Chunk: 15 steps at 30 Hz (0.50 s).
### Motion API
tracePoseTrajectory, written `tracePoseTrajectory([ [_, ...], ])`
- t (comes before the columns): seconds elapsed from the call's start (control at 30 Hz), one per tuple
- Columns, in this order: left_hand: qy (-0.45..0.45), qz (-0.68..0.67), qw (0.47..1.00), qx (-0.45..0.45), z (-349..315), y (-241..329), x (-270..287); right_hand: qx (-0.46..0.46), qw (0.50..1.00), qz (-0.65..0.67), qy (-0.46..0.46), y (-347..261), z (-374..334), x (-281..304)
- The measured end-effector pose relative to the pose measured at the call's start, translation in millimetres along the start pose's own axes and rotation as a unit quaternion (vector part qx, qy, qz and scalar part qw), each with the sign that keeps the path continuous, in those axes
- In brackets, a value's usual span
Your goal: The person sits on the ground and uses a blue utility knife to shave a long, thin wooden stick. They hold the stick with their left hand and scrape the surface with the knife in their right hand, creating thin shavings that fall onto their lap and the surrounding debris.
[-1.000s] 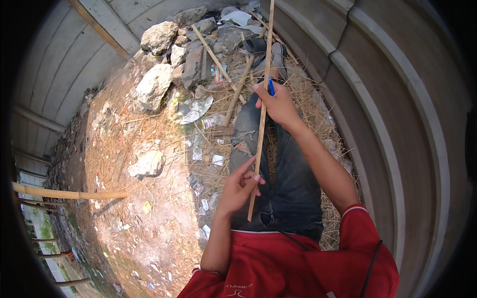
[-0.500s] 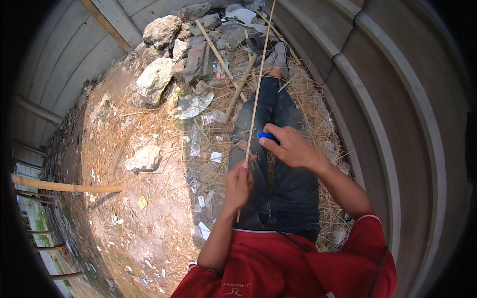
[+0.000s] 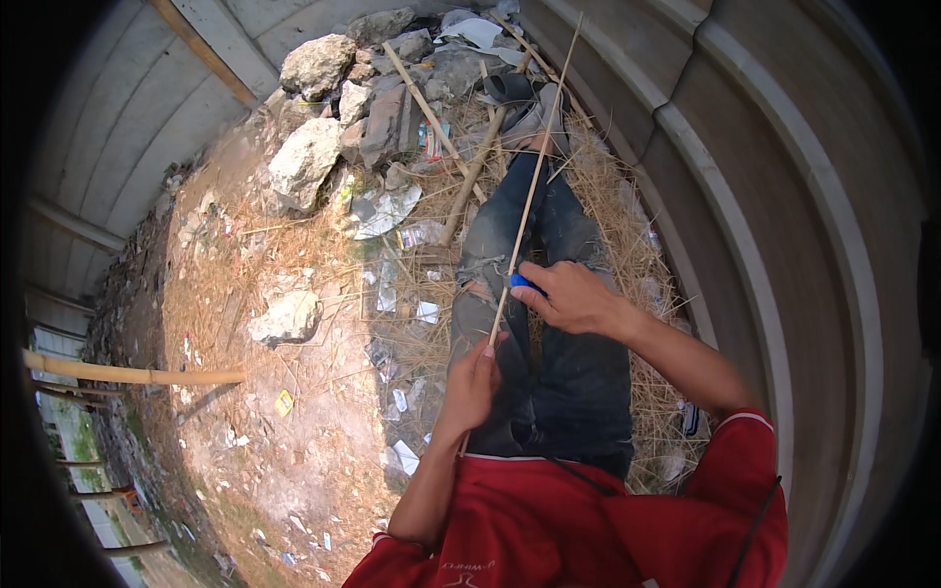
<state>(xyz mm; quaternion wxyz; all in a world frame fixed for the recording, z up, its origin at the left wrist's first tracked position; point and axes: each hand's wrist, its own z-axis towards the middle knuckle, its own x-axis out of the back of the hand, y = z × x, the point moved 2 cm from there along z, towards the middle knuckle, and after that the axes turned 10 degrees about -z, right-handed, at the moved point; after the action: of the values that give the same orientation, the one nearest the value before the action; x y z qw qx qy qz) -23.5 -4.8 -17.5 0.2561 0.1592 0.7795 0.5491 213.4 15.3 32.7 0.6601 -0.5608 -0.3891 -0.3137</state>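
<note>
A long, thin bamboo strip (image 3: 535, 186) slants over my outstretched legs, its far tip beyond my feet and leaning right. My left hand (image 3: 472, 387) is closed around its lower part, just above my left thigh. My right hand (image 3: 578, 297) grips a small blue object (image 3: 525, 284), mostly hidden by the fingers, so its exact kind does not show. The blue object is against or very close to the strip, a little above my left hand. Under both hands are my dark, torn jeans (image 3: 569, 363).
A corrugated wall (image 3: 745, 196) rises close on my right. Straw (image 3: 637, 294) and litter lie around my legs. Rocks (image 3: 302, 162) and loose sticks (image 3: 475, 176) sit ahead to the left. A bamboo pole (image 3: 137, 369) juts in from the left.
The bamboo strip's far end has swung to the right and its tip has come into view. My left hand has moved slightly toward me, while the right hand's blue object has come to the strip.
</note>
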Motion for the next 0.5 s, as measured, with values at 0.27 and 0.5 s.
tracePoseTrajectory([
  [0.27,0.024,-0.030,0.999,0.012,13,14,-4,-0.032,0.999,-0.033,0.017,0,11,-12],
  [0.5,0.000,-0.071,0.997,0.034,-28,-10,5,-0.073,0.997,-0.013,0.020,37,22,32],
])
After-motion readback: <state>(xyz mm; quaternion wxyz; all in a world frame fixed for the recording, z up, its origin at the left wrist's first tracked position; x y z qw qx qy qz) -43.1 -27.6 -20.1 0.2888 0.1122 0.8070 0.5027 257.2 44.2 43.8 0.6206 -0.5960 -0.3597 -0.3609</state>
